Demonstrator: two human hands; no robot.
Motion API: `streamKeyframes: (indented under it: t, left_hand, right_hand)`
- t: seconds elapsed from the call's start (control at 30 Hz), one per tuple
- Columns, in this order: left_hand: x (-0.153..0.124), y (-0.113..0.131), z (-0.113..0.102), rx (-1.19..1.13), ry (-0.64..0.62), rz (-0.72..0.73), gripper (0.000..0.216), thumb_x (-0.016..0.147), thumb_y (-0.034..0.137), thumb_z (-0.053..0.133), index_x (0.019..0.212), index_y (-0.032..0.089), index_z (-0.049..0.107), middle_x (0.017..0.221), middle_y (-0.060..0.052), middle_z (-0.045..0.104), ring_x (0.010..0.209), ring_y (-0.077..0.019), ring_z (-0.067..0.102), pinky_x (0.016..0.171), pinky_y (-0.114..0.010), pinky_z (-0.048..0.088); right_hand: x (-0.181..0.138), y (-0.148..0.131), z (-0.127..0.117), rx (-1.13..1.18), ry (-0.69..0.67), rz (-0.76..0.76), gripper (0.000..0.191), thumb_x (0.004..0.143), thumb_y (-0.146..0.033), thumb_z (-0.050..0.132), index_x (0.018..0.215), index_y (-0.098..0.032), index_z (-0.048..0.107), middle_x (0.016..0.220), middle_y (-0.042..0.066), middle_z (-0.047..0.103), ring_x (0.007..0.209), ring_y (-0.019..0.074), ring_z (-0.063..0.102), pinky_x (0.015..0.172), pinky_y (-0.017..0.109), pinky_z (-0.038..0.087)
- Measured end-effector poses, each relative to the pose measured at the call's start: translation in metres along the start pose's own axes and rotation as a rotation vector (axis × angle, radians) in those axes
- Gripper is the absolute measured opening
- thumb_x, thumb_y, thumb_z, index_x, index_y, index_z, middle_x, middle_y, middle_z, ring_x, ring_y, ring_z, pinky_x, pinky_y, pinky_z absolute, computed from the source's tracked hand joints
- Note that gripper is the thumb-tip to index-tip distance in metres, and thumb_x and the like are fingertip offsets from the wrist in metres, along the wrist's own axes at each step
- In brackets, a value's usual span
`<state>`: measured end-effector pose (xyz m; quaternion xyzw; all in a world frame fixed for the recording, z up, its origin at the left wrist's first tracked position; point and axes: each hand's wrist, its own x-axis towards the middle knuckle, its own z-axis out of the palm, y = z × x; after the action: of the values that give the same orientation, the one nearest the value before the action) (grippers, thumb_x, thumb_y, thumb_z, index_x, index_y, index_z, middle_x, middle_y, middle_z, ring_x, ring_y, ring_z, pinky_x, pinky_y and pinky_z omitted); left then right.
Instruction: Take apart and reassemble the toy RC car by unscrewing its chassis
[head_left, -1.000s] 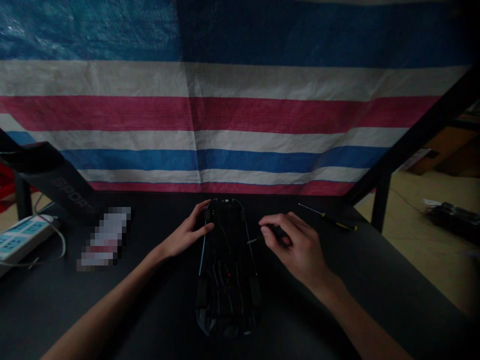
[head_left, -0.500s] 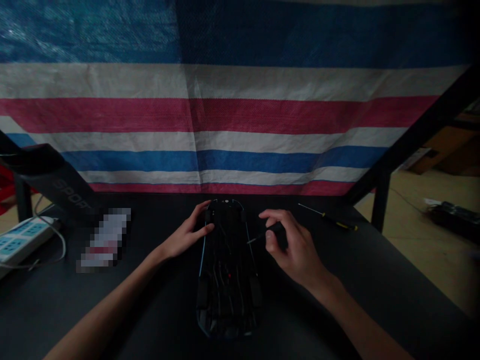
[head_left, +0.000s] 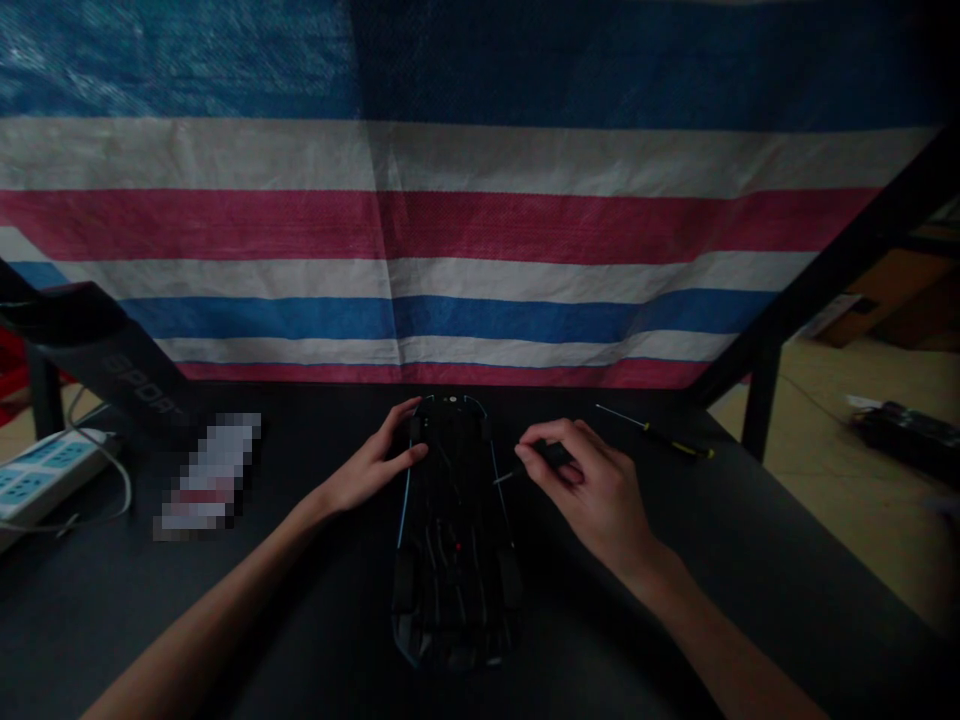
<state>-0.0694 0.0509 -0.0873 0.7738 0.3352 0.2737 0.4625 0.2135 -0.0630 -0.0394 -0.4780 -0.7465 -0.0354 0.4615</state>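
Observation:
A toy car (head_left: 454, 520) lies upside down on the black table, its dark underside facing up and its blue-edged body showing along the sides. My left hand (head_left: 373, 468) grips its left side near the far end, the thumb resting over the edge of the underside. In my right hand (head_left: 592, 480) is a screwdriver (head_left: 510, 476) with a dark handle, held between thumb and fingers. Its thin shaft points left, and the tip is at the car's right edge; whether it touches cannot be made out.
A second screwdriver (head_left: 660, 435), black and yellow, lies at the table's right. On the left are a power strip (head_left: 49, 470) with a cable, a blurred flat item (head_left: 214, 475) and a dark post marked SPORT (head_left: 139, 380). A striped sheet (head_left: 465, 230) hangs behind.
My right thumb and fingers have closed further round the screwdriver handle, with the thumb shifted up and left. My left hand and the car have stayed in place.

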Motion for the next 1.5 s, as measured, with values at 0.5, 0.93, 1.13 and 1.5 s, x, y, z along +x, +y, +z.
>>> streamKeyframes:
  t: [0.5,0.93,1.13,1.5]
  left_hand:
    - [-0.001,0.001,-0.001,-0.008,-0.002,-0.001,0.072,0.104,0.049,0.058,0.164,0.032,0.024,0.171,-0.008,0.037,0.160,-0.0324,0.030,0.133,-0.055,0.021]
    - [0.000,0.000,-0.001,-0.012,-0.010,0.009,0.071,0.104,0.049,0.058,0.164,0.032,0.025,0.170,-0.009,0.039,0.159,-0.0320,0.032,0.133,-0.057,0.021]
    - [0.000,0.000,-0.001,-0.004,0.003,0.008,0.071,0.103,0.049,0.059,0.164,0.033,0.026,0.171,-0.008,0.038,0.159,-0.0323,0.033,0.133,-0.056,0.022]
    - [0.000,0.001,-0.001,0.000,-0.011,-0.010,0.071,0.104,0.050,0.058,0.164,0.032,0.024,0.172,-0.008,0.037,0.160,-0.0317,0.030,0.133,-0.055,0.020]
  right_hand:
    - [-0.002,0.003,0.006,-0.032,0.025,-0.117,0.022,0.101,-0.020,0.065,0.121,-0.025,0.057,0.108,0.004,0.074,0.083,0.0184,0.066,0.084,0.038,0.053]
    - [0.000,0.000,0.002,-0.046,0.007,-0.098,0.024,0.099,-0.019,0.063,0.122,-0.025,0.061,0.101,0.002,0.073,0.075,0.0179,0.063,0.080,0.037,0.049]
    - [0.001,-0.002,-0.001,-0.043,-0.015,-0.109,0.026,0.102,-0.017,0.054,0.127,-0.023,0.061,0.111,0.005,0.075,0.095,0.0214,0.066,0.094,0.040,0.047]
    - [0.002,-0.001,0.000,-0.033,0.017,-0.034,0.014,0.100,-0.019,0.062,0.112,-0.025,0.064,0.096,-0.001,0.076,0.066,0.0142,0.062,0.081,0.034,0.049]
